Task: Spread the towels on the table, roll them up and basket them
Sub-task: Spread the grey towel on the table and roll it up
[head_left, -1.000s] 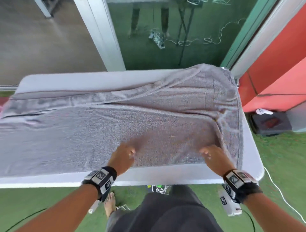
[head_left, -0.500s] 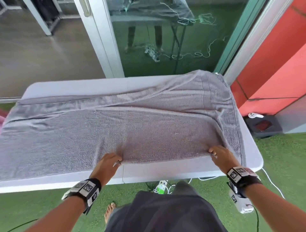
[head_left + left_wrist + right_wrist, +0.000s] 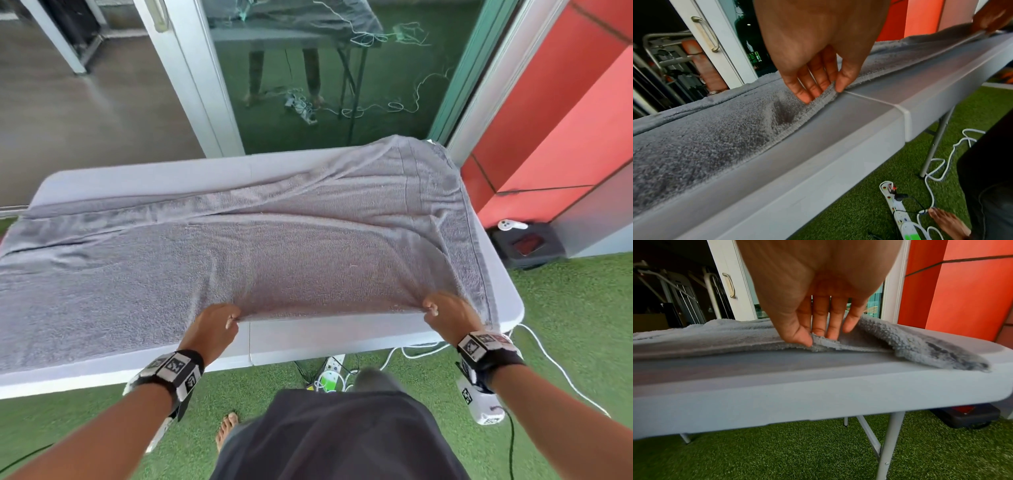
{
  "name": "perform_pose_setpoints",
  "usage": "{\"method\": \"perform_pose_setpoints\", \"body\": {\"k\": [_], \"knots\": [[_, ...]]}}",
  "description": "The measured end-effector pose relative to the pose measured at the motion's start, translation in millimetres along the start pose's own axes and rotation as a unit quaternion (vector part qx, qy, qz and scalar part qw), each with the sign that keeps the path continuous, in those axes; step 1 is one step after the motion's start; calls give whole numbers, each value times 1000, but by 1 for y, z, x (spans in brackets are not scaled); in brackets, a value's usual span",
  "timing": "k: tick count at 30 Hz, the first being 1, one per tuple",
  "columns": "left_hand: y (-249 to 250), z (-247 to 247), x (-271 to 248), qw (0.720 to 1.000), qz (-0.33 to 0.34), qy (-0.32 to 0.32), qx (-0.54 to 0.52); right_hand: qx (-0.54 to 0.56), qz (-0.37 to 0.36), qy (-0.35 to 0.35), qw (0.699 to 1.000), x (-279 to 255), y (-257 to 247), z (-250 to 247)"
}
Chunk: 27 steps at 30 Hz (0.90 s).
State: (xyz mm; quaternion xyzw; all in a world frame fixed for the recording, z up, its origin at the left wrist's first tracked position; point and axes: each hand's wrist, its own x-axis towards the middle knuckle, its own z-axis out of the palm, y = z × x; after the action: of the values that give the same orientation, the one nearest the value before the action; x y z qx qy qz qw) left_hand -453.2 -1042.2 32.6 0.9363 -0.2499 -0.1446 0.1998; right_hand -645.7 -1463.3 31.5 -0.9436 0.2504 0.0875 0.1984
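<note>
A large grey towel (image 3: 239, 260) lies spread over the white folding table (image 3: 342, 342), folded lengthwise with its far layer rumpled. My left hand (image 3: 219, 325) pinches the towel's near edge at the table's middle seam; in the left wrist view the thumb and fingers (image 3: 818, 91) clamp the hem of the towel (image 3: 715, 126). My right hand (image 3: 445, 315) pinches the near edge close to the right corner; the right wrist view shows thumb and fingers (image 3: 813, 335) holding a raised fold of the towel (image 3: 900, 340) above the table (image 3: 818, 394). No basket is in view.
Artificial grass (image 3: 582, 342) surrounds the table. A power strip (image 3: 329, 373) with white cables lies under the near edge by my bare foot (image 3: 226, 431). A black case (image 3: 527, 246) with a white controller sits right of the table by the red wall. Glass doors stand behind.
Both hands drew back from lying on the towel to its near edge and pinched the hem, lifting it slightly between them. The head view has tilted up.
</note>
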Motion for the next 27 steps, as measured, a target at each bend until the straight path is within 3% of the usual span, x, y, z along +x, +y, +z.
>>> {"method": "perform_pose_setpoints", "body": {"k": [8,12,14,20,24,27], "knots": [[-8,-4,-34,998,-10,-47,-44,24,13,-59,998,-55,-2,16],[-11,-3,-44,985,16,-146,-87,-30,16,-136,990,-68,-15,19],[-19,-5,-48,986,18,-143,-87,-42,-4,-142,989,-64,-38,21],[-97,-34,-74,995,-86,22,-37,1,-169,-175,970,-27,-188,57],[-174,-53,-99,988,-150,30,10,10,-293,-192,937,-16,-301,94],[-210,-63,-108,988,-148,34,-28,-18,-338,-219,915,-18,-363,124]]}}
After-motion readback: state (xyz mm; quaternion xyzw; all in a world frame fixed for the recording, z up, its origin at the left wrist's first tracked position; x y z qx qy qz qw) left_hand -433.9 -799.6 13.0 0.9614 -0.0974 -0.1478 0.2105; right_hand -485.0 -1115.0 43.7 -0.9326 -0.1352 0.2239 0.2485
